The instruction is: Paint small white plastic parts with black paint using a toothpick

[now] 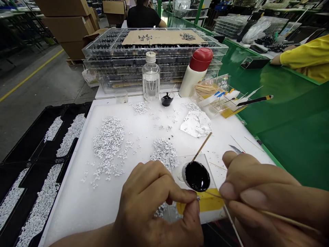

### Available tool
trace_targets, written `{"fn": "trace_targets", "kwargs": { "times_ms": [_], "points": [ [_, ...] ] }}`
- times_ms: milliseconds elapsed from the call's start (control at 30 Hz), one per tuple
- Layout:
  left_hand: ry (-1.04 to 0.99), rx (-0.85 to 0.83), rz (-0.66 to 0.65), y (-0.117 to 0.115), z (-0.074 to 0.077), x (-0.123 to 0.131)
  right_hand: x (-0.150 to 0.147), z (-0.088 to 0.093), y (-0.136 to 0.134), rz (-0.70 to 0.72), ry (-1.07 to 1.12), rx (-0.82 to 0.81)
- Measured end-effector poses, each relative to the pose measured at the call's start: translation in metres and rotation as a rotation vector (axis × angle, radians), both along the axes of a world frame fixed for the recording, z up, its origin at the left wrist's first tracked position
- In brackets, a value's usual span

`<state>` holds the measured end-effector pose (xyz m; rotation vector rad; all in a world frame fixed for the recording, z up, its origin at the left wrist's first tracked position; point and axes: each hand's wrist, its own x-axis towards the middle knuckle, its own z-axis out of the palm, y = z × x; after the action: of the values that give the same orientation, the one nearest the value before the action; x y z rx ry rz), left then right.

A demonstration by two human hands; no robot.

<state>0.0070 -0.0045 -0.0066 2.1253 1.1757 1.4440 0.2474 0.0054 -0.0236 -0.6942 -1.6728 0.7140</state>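
My left hand (159,202) pinches a tiny white part (198,198) between thumb and forefinger. Most of that part is hidden by the fingertips. My right hand (267,195) grips a thin wooden stick (290,220), its tip pointing left towards the pinched part; contact cannot be made out. Just beyond the fingertips, a small round cup of glossy black liquid (197,176) stands on a clear plate (173,164) with yellow tape (212,199). Another wooden stick (203,145) leans out of the cup. A pile of small white parts (163,151) lies behind my left hand.
More white parts (109,137) are heaped on the white board (74,192). At the back stand a clear bottle (151,79), a black-filled bowl (167,100), a red-capped flask (195,73) and stacked trays (102,73). Crumpled paper (196,124) and a blade (235,149) lie right; black trays (33,151) left.
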Motion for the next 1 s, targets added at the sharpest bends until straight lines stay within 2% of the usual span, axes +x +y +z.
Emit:
{"fn": "trace_targets", "kwargs": {
  "times_ms": [467, 633, 800, 933, 1000],
  "points": [
    [0.023, -0.003, 0.001, 0.0, 0.002, 0.002, -0.015, 0.011, 0.003, -0.108, -0.003, -0.005],
    [0.019, 0.001, -0.002, -0.001, 0.002, 0.002, -0.015, 0.013, 0.008, -0.028, -0.102, 0.068],
    [0.014, 0.0, 0.003, 0.0, 0.0, 0.0, -0.011, 0.017, 0.008, 0.018, -0.106, 0.065],
    [0.003, -0.001, 0.009, -0.002, 0.0, 0.0, -0.001, 0.012, 0.004, 0.112, -0.094, 0.065],
    [0.001, -0.004, 0.009, -0.003, 0.0, 0.0, 0.005, 0.008, 0.001, 0.112, -0.08, 0.067]
  ]
}}
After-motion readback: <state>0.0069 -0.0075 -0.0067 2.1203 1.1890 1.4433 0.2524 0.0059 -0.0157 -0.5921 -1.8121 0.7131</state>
